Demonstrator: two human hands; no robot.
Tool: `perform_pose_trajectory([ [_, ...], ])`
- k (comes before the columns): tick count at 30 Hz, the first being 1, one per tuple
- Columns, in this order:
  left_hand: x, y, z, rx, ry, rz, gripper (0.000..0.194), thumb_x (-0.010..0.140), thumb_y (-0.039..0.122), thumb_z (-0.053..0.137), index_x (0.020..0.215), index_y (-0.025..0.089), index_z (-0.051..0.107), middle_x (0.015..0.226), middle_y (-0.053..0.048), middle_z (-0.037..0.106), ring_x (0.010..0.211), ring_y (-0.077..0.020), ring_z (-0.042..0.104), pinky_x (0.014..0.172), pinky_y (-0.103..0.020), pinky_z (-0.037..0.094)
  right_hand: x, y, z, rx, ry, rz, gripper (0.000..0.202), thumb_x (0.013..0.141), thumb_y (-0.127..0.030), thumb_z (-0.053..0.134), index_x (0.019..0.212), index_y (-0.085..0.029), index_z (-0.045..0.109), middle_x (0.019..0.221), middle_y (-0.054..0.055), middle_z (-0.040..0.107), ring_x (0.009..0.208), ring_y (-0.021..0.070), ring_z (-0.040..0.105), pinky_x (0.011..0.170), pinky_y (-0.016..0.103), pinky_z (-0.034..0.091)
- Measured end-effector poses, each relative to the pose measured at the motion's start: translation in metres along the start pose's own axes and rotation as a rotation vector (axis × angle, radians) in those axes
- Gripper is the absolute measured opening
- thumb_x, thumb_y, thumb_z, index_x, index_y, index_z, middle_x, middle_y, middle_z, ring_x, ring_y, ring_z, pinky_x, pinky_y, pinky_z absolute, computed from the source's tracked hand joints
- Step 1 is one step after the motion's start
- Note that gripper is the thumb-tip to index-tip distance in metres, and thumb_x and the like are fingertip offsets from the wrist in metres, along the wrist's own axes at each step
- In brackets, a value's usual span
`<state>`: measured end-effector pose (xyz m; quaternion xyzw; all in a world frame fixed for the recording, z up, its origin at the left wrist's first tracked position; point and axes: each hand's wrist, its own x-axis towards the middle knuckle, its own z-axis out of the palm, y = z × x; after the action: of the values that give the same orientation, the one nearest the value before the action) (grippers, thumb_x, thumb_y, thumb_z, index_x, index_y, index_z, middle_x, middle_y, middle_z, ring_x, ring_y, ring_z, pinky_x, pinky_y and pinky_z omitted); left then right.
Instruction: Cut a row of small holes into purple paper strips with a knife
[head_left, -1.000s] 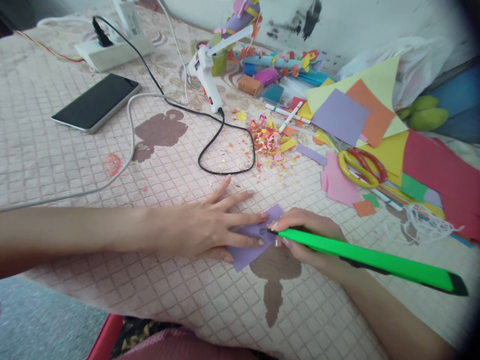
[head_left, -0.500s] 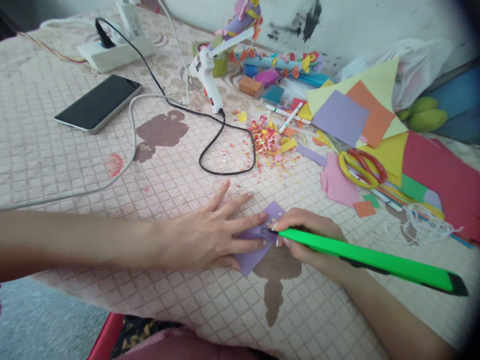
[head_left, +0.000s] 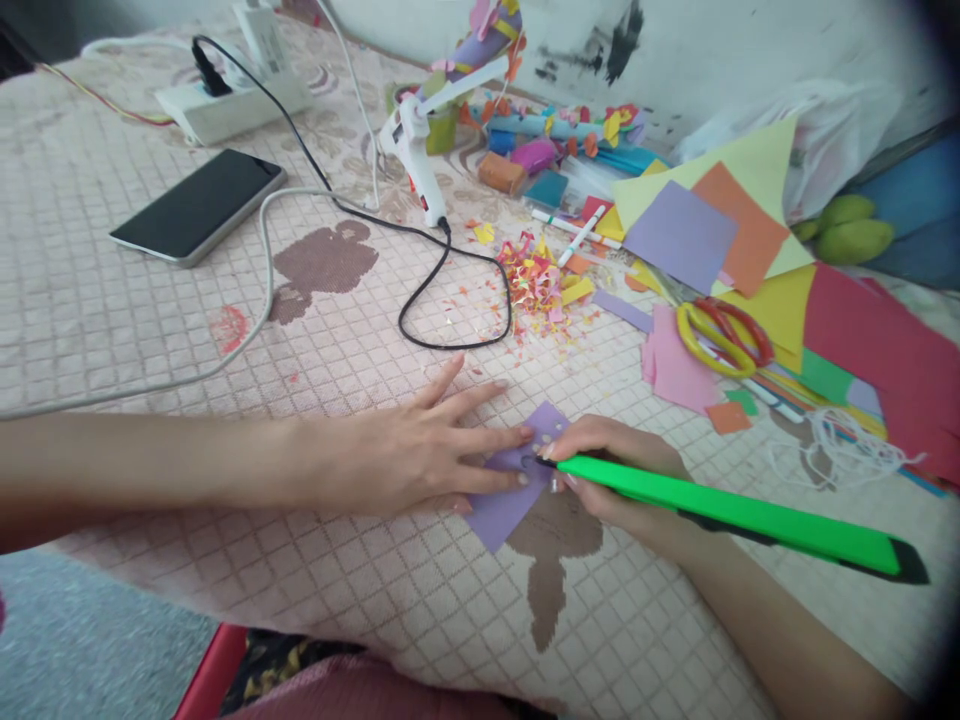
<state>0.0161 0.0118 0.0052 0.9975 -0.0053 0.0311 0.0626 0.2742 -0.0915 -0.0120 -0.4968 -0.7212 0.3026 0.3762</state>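
A small purple paper (head_left: pixel 501 522) lies on the patterned tablecloth, with several small holes near its far corner and a dark curved mark or cut near its middle. My left hand (head_left: pixel 420 455) rests flat on it, fingers spread, pressing the paper's left side. My right hand (head_left: pixel 622 462) grips a green utility knife (head_left: pixel 720 505) close to its front end. The knife's dark tip meets the paper just right of my left fingertips. Its long green body slants back over my right forearm. The very end of the blade is too small to make out.
Beyond my hands lie a black cable (head_left: pixel 457 347), paper scraps (head_left: pixel 534 280) and a white glue gun (head_left: pixel 420 160). Scissors (head_left: pixel 716 340), coloured papers (head_left: pixel 682 235) and white string (head_left: pixel 847 445) are on the right. A phone (head_left: pixel 199 205) and power strip (head_left: pixel 225 110) sit back left.
My left hand has shifted slightly, its thumb and lower fingers drawing up and uncovering more of the paper's near part. The knife's rear end has dipped a little left; its tip stays about the same place.
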Motion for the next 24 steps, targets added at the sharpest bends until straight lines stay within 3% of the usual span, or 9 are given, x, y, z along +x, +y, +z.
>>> perform_pose_trajectory([
  [5, 0.003, 0.012, 0.004, 0.081, 0.041, -0.048, 0.053, 0.093, 0.030, 0.065, 0.144, 0.030, 0.051, 0.159, -0.005, 0.040, 0.146, -0.0463, 0.032, 0.113, -0.079, 0.021, -0.001, 0.001, 0.000, 0.009, -0.018, 0.007, 0.027, 0.084, -0.005, 0.066, 0.098, -0.028, 0.069, 0.082, -0.005, 0.069, 0.068, 0.0088, 0.066, 0.064, 0.021, 0.053],
  [9, 0.003, 0.017, 0.009, 0.102, 0.120, -0.052, 0.053, 0.093, 0.033, 0.066, 0.143, 0.026, 0.051, 0.154, -0.007, 0.047, 0.144, -0.0427, 0.037, 0.116, -0.074, 0.022, -0.002, 0.002, 0.000, -0.005, -0.002, 0.002, 0.025, 0.084, -0.005, 0.066, 0.096, -0.028, 0.069, 0.082, -0.004, 0.069, 0.069, 0.0101, 0.066, 0.067, 0.023, 0.055],
  [17, 0.001, 0.015, 0.007, 0.046, 0.086, -0.038, 0.044, 0.100, 0.022, 0.051, 0.144, 0.025, 0.051, 0.157, -0.010, 0.042, 0.148, -0.0418, 0.031, 0.116, -0.073, 0.024, 0.001, 0.000, 0.001, 0.138, 0.069, 0.033, 0.022, 0.087, -0.006, 0.061, 0.092, -0.026, 0.068, 0.077, -0.002, 0.070, 0.059, 0.0118, 0.066, 0.054, 0.024, 0.053],
  [24, 0.000, 0.013, 0.006, -0.030, 0.084, -0.048, 0.056, 0.093, 0.030, 0.067, 0.146, 0.025, 0.048, 0.158, -0.010, 0.041, 0.150, -0.0413, 0.028, 0.117, -0.073, 0.019, 0.002, -0.003, -0.001, 0.071, 0.043, 0.029, 0.022, 0.085, -0.006, 0.062, 0.092, -0.026, 0.069, 0.075, -0.002, 0.070, 0.060, 0.0119, 0.066, 0.055, 0.023, 0.054],
])
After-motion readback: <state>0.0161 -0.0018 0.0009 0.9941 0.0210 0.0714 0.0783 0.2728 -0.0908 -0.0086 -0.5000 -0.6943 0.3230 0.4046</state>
